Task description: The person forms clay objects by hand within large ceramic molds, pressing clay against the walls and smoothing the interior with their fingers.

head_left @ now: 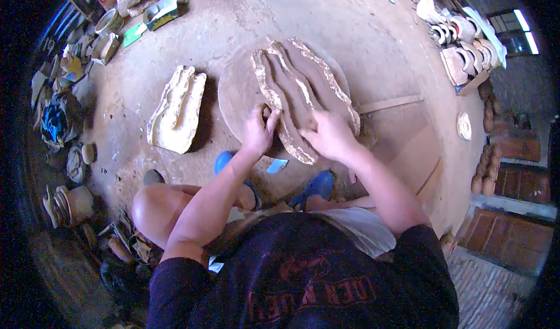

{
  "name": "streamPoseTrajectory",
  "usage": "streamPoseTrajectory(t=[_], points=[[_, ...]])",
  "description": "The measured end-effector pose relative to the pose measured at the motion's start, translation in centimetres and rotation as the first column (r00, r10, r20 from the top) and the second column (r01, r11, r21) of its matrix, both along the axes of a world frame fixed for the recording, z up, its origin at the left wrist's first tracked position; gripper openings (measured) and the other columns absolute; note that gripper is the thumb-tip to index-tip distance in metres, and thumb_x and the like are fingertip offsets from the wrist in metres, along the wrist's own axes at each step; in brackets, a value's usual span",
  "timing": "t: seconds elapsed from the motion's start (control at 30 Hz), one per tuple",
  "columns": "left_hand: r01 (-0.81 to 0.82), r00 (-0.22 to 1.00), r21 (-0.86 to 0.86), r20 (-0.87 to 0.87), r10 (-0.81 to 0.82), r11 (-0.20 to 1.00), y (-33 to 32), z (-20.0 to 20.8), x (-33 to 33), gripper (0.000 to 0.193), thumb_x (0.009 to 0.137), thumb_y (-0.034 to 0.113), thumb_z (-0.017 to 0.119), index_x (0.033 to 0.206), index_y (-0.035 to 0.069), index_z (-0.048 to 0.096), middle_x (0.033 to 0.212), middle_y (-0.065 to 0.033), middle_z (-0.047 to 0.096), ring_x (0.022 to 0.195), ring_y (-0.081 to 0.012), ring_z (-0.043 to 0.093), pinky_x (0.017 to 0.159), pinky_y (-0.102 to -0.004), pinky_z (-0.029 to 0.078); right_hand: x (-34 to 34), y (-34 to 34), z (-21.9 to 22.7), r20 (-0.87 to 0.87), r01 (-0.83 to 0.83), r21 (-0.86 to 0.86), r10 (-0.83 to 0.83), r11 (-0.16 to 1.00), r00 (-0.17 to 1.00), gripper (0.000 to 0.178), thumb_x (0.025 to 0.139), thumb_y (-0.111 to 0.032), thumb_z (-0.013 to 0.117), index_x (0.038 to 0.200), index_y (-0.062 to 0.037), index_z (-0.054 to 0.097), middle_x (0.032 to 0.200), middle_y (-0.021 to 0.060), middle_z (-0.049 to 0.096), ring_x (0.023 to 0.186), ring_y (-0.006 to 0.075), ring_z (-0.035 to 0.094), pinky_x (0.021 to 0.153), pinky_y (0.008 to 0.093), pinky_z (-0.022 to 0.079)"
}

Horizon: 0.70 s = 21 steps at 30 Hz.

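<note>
In front of me a long, wavy plaster mould (347,98) lies on a round board (233,90), its grooves lined with brown clay. My left hand (259,129) is closed at the mould's left rim, with a small dark brown lump, apparently clay, showing between thumb and fingers. Over the mould's right groove, my right hand (333,135) presses down on the clay; motion smears its fingers, and their tips are hidden. To the left, a separate cream plaster mould piece (177,110) rests on the floor, its hollow facing up.
A flat wooden strip (389,104) lies right of the board. Blue shoes (319,189) and a light blue scrap (277,165) are near my feet. Curved mould pieces (466,60) are stacked at far right. A box (160,13) and assorted clutter line the left side.
</note>
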<state>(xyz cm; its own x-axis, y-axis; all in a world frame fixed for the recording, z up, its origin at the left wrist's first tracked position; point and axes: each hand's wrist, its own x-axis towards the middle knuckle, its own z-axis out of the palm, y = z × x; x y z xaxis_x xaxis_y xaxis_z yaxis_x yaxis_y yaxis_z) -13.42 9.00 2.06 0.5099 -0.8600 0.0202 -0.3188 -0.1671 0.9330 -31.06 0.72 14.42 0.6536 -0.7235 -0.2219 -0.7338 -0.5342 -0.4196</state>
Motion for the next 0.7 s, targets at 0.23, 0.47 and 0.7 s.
streamPoseTrajectory(t=[0.23,0.47,0.7], points=[[0.009,0.999,0.030,-0.051,-0.008,1.000,-0.7,-0.5,0.7,0.044,0.100,0.038,0.067,0.113,-0.004,0.060,0.095,-0.0301,0.068,0.091,-0.0469,0.068,0.080,-0.0502,0.053,3.4,-0.3,-2.8,-0.197,-0.307,-0.109,0.282,0.945,0.939,0.021,0.089,-0.010,0.059,0.102,0.0043,0.067,0.101,0.0239,0.065,0.094,0.0406,0.068,0.082,0.0489,0.057],[-0.003,0.998,0.063,-0.055,0.007,0.998,-0.7,-1.1,1.9,0.047,0.100,0.041,0.066,0.113,-0.004,0.061,0.093,-0.0303,0.069,0.091,-0.0473,0.068,0.080,-0.0511,0.053,0.9,4.7,-1.7,-0.301,-0.394,-0.078,0.355,0.916,0.885,0.023,0.083,-0.004,0.058,0.100,0.0104,0.065,0.107,0.0251,0.062,0.101,0.0400,0.064,0.089,0.0470,0.056],[-0.058,0.998,0.086,-0.018,0.059,0.995,-0.1,0.7,1.8,0.041,0.098,0.037,0.069,0.102,-0.004,0.063,0.089,-0.0296,0.069,0.086,-0.0483,0.068,0.077,-0.0532,0.052,0.4,1.9,1.2,-0.266,-0.366,0.041,0.363,0.930,0.893,0.036,0.100,-0.026,0.056,0.092,0.0051,0.072,0.090,0.0275,0.070,0.093,0.0434,0.069,0.087,0.0532,0.056]])
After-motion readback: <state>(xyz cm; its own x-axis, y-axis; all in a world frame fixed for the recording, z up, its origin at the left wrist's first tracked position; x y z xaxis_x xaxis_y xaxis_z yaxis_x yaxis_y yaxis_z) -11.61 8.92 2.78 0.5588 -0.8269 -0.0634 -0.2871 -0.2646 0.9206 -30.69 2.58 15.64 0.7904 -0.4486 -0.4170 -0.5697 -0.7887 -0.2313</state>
